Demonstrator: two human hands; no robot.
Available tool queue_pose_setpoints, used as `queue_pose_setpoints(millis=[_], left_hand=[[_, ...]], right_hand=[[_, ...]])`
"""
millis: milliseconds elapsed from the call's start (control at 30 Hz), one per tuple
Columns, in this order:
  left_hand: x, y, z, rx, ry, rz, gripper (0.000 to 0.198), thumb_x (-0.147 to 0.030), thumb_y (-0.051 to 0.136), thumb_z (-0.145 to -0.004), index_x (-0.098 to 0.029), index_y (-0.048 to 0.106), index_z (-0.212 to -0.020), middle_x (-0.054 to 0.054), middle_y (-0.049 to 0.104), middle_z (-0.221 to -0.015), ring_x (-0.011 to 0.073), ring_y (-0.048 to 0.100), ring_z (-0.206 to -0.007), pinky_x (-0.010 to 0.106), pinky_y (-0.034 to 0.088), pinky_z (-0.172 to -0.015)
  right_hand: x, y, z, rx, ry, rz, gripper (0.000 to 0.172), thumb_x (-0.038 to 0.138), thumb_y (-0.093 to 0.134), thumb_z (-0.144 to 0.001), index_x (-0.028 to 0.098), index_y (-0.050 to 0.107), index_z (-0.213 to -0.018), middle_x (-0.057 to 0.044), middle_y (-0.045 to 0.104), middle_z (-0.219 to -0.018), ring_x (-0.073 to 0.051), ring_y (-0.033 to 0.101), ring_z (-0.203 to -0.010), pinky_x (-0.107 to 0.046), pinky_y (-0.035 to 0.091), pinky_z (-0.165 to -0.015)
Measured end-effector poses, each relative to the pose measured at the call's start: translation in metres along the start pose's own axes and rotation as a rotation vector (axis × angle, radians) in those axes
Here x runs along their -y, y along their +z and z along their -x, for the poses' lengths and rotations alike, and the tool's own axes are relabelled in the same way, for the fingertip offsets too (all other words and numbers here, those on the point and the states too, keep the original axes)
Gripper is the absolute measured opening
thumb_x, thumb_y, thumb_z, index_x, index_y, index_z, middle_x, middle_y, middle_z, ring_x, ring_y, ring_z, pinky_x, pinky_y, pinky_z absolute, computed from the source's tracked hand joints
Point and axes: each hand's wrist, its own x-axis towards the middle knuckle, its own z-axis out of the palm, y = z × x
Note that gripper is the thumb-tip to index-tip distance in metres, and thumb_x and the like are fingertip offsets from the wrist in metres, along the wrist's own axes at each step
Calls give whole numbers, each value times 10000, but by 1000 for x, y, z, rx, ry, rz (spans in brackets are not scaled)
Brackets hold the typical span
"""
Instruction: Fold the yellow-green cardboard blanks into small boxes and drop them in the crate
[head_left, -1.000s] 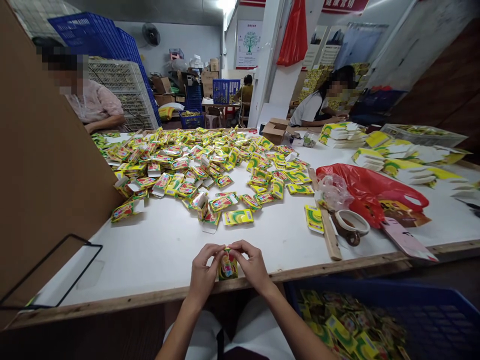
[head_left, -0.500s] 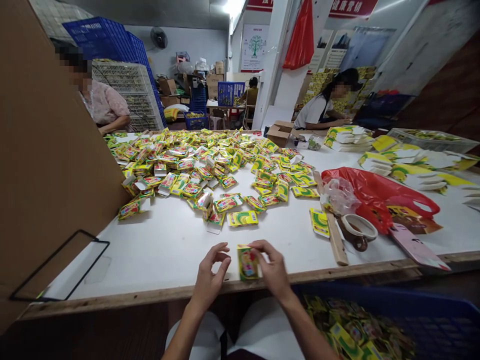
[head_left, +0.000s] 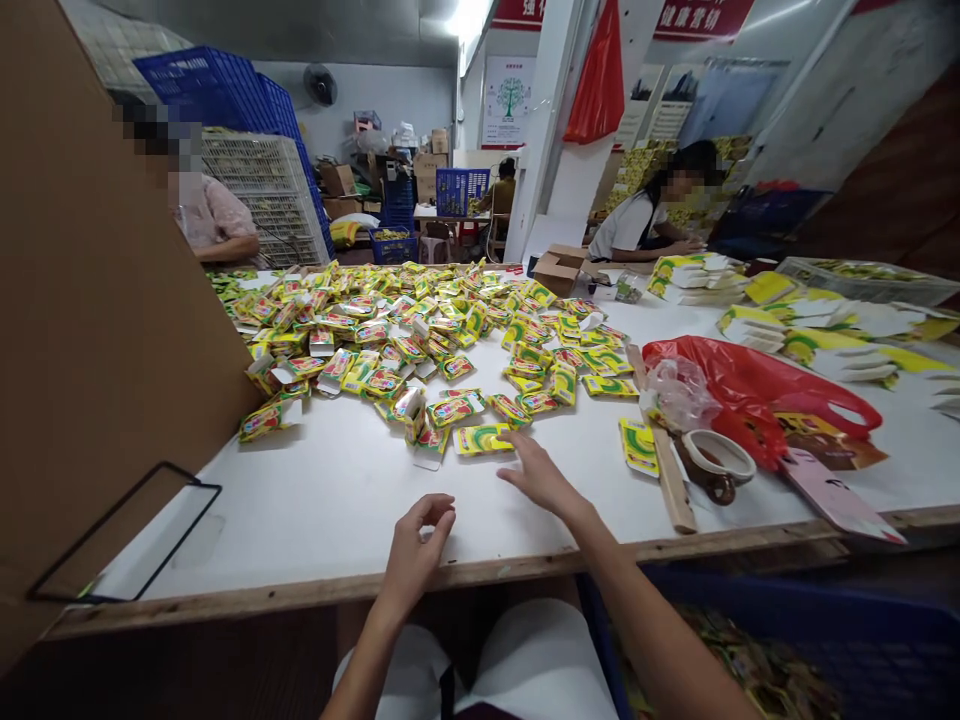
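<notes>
Both hands are empty now. Half a second ago the right hand (head_left: 541,478) pinched a small upright yellow printed cardboard box near the table edge; that box is gone from both hands, and where it went cannot be told. That piece looks finished with.

The right hand has stretched forward over the white tabletop (head_left: 315,500), palm down, fingers spread. Its fingertips (head_left: 511,441) lie at the right end of a flat yellow-and-green printed carton (head_left: 480,438); touching or just short of it cannot be told. This carton lies at the near fringe of the big heap of yellow cartons (head_left: 420,320).

The left hand (head_left: 415,545) hovers by the wooden table edge, fingers loosely curled, thumb near forefinger, holding nothing, well apart from the carton.

A blue plastic crate (head_left: 862,625) stands below the right forearm.
</notes>
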Motion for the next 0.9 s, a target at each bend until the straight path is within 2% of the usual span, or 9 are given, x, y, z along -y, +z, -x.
queue_pose_setpoints(millis=[133, 300, 367, 433, 500, 567, 700, 800, 900], left_hand=[[0, -3, 1, -25, -21, 9, 250, -364, 533, -837, -169, 617, -967, 67, 663, -902, 177, 609, -812, 280, 476, -723], [1, 0, 0, -95, 1, 18, 261, -346, 539, -835, -179, 586, -1031, 82, 635, -991, 184, 606, -877, 303, 483, -768], [1, 2, -3, -139, 27, 71, 353, -325, 561, -826, -201, 503, -1151, 96, 587, -1110, 193, 587, -986, 318, 480, -822], [1, 3, -5, -120, 34, 161, 447, -307, 561, -831, -225, 393, -1236, 97, 560, -1150, 194, 573, -1044, 332, 475, -861], [0, 4, -5, -55, 17, 253, 453, -298, 541, -849, -238, 332, -1247, 83, 582, -1100, 185, 597, -1006, 336, 481, -855], [-2, 4, -4, -19, 3, 311, 436, -294, 526, -862, -244, 310, -1238, 68, 608, -1045, 175, 624, -938, 329, 490, -826], [-4, 4, 1, -40, 5, 328, 442, -297, 528, -863, -247, 303, -1240, 59, 626, -1014, 169, 637, -882, 314, 499, -787], [-4, 2, 1, -12, -1, 281, 397, -309, 531, -858, -225, 374, -1213, 50, 643, -954, 157, 634, -800, 303, 505, -751], [-2, 2, -2, 26, -6, 214, 309, -329, 531, -853, -191, 491, -1127, 54, 653, -917, 161, 626, -769, 288, 504, -719]], right_hand=[[15, 35, -40, 0, 3, 14, 640, 132, 661, -695, 143, 417, -1287, -163, 467, -1318, -318, 355, -1258, -463, 240, -1019], [22, 37, -28, -16, -26, -6, 397, 221, 668, -727, 172, 550, -1102, -122, 583, -1089, -291, 479, -1077, -437, 322, -939], [31, 38, -12, -19, -57, -185, 301, 292, 585, -819, 195, 529, -1098, -87, 599, -1052, -231, 532, -1001, -370, 390, -891], [42, 43, 4, 0, -87, -527, 219, 329, 464, -899, 205, 508, -1074, -63, 613, -1002, -188, 574, -925, -315, 448, -826], [51, 52, 17, 11, -85, -841, 189, 332, 418, -918, 201, 510, -1019, -54, 619, -949, -177, 595, -889, -302, 474, -804], [57, 62, 26, -46, -27, -966, 185, 327, 471, -892, 203, 499, -1026, -46, 614, -912, -180, 605, -872, -312, 481, -811], [57, 71, 32, -186, 52, -970, 323, 310, 541, -849, 219, 441, -1143, -35, 600, -904, -171, 616, -818, -301, 495, -773], [50, 68, 33, -112, 35, -920, 277, 313, 521, -857, 214, 502, -1116, -32, 603, -903, -160, 611, -786, -279, 493, -734], [42, 62, 34, -26, 26, -873, 184, 320, 517, -859, 196, 576, -982, -21, 614, -842, -163, 597, -770, -269, 482, -709]])
